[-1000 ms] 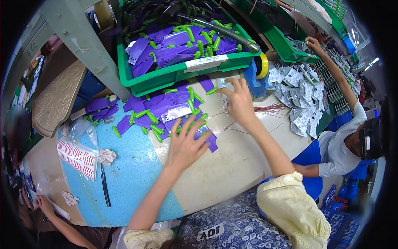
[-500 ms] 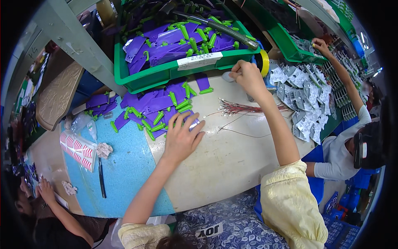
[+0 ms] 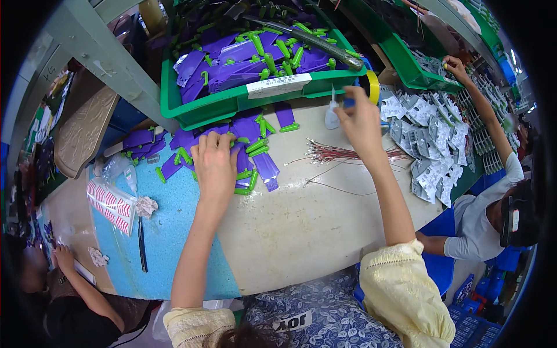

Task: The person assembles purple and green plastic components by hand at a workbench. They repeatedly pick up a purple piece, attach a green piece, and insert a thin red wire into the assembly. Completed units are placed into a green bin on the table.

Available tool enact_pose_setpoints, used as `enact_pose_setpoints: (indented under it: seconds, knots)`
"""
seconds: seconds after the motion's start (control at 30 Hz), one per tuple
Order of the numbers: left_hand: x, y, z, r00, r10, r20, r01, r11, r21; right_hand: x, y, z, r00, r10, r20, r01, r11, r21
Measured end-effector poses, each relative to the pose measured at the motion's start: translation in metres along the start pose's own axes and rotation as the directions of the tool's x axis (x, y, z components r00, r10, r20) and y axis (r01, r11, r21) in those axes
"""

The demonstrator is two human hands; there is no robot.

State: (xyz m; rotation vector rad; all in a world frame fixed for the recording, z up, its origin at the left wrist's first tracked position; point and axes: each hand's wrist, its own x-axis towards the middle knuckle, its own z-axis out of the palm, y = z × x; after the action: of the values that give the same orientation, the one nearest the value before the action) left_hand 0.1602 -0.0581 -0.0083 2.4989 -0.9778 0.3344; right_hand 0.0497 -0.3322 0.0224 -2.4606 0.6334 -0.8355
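Observation:
My left hand [image 3: 214, 165] is over the pile of purple plastic pieces [image 3: 246, 126] with bright green pegs. Its fingers are bent and drawn together on the pieces; what is under the fingertips is hidden. One purple piece [image 3: 267, 168] lies at the pile's right edge, pointing toward me. My right hand [image 3: 361, 124] hovers, slightly blurred, with thumb and fingers apart and nothing visible in them. Just left of its thumb, a small white bottle [image 3: 332, 119] with a thin nozzle stands upright. Below that hand lies a bundle of thin red wires [image 3: 331, 152] with silvery ends.
A green bin [image 3: 232, 107] heaped with purple pieces stands at the back, a hammer-like tool [image 3: 319, 43] across it. Grey-white plastic housings [image 3: 426, 142] are piled right. A patterned packet [image 3: 110, 204] and black pen [image 3: 143, 243] lie left. Co-workers sit on both sides.
My left hand has moved left and farther onto the purple pile, uncovering a piece at its edge. My right hand has released the small bottle, which now stands upright, and drawn back to the right.

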Motion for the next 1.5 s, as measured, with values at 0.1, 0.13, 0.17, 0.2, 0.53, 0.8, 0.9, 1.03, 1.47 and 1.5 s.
enact_pose_setpoints:
  seconds: [0.1, 0.13, 0.17, 0.2, 0.53, 0.8, 0.9, 1.03, 1.47, 1.5]
  knots:
    - [-0.009, 0.008, -0.017, 0.983, -0.181, 0.020, 0.173, 0.896, -0.410, -0.038, -0.037, -0.024, 0.993, 0.017, -0.120, 0.007, 0.980, 0.198]
    - [-0.014, 0.017, -0.027, 0.969, -0.243, 0.042, 0.221, 0.777, -0.590, -0.057, -0.050, -0.031, 0.997, 0.064, 0.037, -0.072, 0.947, 0.314]
    - [-0.023, 0.030, -0.033, 0.945, -0.286, 0.156, 0.283, 0.485, -0.828, -0.074, -0.071, -0.032, 0.981, 0.014, 0.191, -0.108, 0.865, 0.490]
    - [-0.032, 0.050, -0.044, 0.871, -0.319, 0.375, 0.416, 0.068, -0.907, -0.092, -0.090, -0.026, 0.942, -0.068, 0.329, -0.171, 0.746, 0.643]
    - [-0.100, 0.066, -0.039, 0.866, -0.389, 0.316, 0.358, 0.040, -0.933, -0.135, -0.125, 0.001, 0.747, -0.600, 0.287, 0.450, 0.773, 0.447]
    - [-0.114, 0.049, -0.060, 0.785, -0.444, 0.433, 0.510, 0.064, -0.858, -0.097, -0.135, 0.033, 0.615, -0.649, 0.448, 0.494, 0.760, 0.422]
    - [-0.127, 0.029, -0.076, 0.661, -0.433, 0.613, 0.587, -0.210, -0.782, -0.047, -0.138, 0.086, 0.765, -0.530, 0.366, 0.402, 0.837, 0.372]
    - [-0.137, 0.016, -0.045, 0.674, -0.417, 0.610, 0.409, -0.477, -0.778, -0.017, -0.134, 0.132, 0.742, -0.547, 0.387, 0.498, 0.837, 0.229]
    - [-0.095, 0.025, -0.015, 0.637, -0.578, 0.510, 0.248, -0.473, -0.845, -0.079, -0.102, 0.018, 0.854, -0.126, 0.505, 0.008, 0.973, 0.230]
    - [-0.101, 0.023, -0.012, 0.624, -0.601, 0.499, 0.251, -0.450, -0.857, -0.052, -0.085, 0.015, 0.883, 0.009, 0.469, -0.002, 1.000, -0.014]
